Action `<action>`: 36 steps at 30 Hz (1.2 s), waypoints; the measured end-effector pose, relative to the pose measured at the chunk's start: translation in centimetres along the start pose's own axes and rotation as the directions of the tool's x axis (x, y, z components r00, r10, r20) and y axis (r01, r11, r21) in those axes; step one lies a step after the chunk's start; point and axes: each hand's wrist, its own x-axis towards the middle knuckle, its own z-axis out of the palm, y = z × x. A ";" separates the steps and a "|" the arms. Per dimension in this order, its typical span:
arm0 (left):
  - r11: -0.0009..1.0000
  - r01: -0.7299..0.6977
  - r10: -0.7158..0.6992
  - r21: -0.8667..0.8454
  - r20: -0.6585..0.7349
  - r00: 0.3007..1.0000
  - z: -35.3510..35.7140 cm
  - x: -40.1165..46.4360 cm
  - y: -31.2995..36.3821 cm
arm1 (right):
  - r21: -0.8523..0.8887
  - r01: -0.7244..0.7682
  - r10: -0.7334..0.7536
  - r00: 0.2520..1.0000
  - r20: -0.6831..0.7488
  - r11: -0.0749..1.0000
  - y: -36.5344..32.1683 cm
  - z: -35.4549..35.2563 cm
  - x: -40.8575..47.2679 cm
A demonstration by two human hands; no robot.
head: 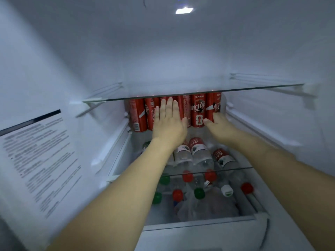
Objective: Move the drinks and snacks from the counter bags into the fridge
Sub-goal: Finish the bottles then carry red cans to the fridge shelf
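Two hands reach deep under the glass shelf toward the row of red cans standing along the back edge of the shelf below. The left hand is spread flat, straight fingers laid against the cans near the middle of the row; the right hand touches the cans toward the right end, though whether its fingers curl round one I cannot tell. Water bottles lie in the drawer beneath, near its front edge. This looks like the squaring-up step: cans pushed back and together. Next likely calls for withdrawing both hands and fetching more from the counter bags, which are out of view.
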 end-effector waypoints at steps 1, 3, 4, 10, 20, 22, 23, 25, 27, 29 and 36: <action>1.000 0.012 -0.011 -0.020 0.031 0.999 -0.7 -0.4 -0.5 | -0.027 0.004 -0.003 1.000 0.020 1.000 -0.5 0.0 -0.6; 0.998 0.040 -0.036 -0.047 0.081 0.996 -2.2 -1.3 -1.5 | -0.078 -0.006 0.011 0.997 0.073 0.997 -1.7 0.0 -2.1; 0.997 0.049 -0.043 -0.053 0.104 0.994 -3.0 -1.9 -1.8 | -0.104 -0.023 0.034 0.994 0.108 0.994 -2.3 -0.1 -3.1; 0.990 0.036 -0.010 -0.138 0.178 0.984 -6.2 -7.2 -2.6 | -0.281 -0.028 0.096 0.967 0.234 0.959 -5.7 -0.8 -9.5; 0.995 0.060 -0.035 -0.078 0.296 0.955 -9.3 -14.0 -2.6 | -0.383 0.094 0.051 0.935 0.351 0.919 -7.8 -1.1 -15.8; 0.993 0.092 -0.066 -0.076 0.295 0.953 -9.8 -15.2 -2.5 | -0.379 0.128 0.027 0.925 0.378 0.916 -8.0 -1.0 -16.2; 0.992 0.107 -0.083 -0.069 0.292 0.953 -10.1 -15.8 -2.4 | -0.381 0.146 0.015 0.921 0.390 0.913 -8.0 -0.9 -16.4; 0.989 0.131 -0.107 -0.063 0.286 0.952 -10.7 -17.0 -2.2 | -0.379 0.175 -0.002 0.910 0.415 0.909 -8.2 -0.6 -16.9; 0.985 0.158 -0.133 -0.067 0.284 0.950 -11.4 -18.2 -2.1 | -0.369 0.193 -0.009 0.895 0.446 0.909 -8.5 -0.4 -17.6; 0.979 0.194 -0.169 -0.067 0.280 0.945 -12.1 -19.6 -2.2 | -0.341 0.213 -0.025 0.877 0.480 0.916 -8.6 -0.2 -18.5; 0.951 0.308 -0.284 -0.031 0.302 0.910 -14.1 -24.3 -1.9 | -0.280 0.327 -0.130 0.826 0.548 0.903 -9.4 0.5 -21.3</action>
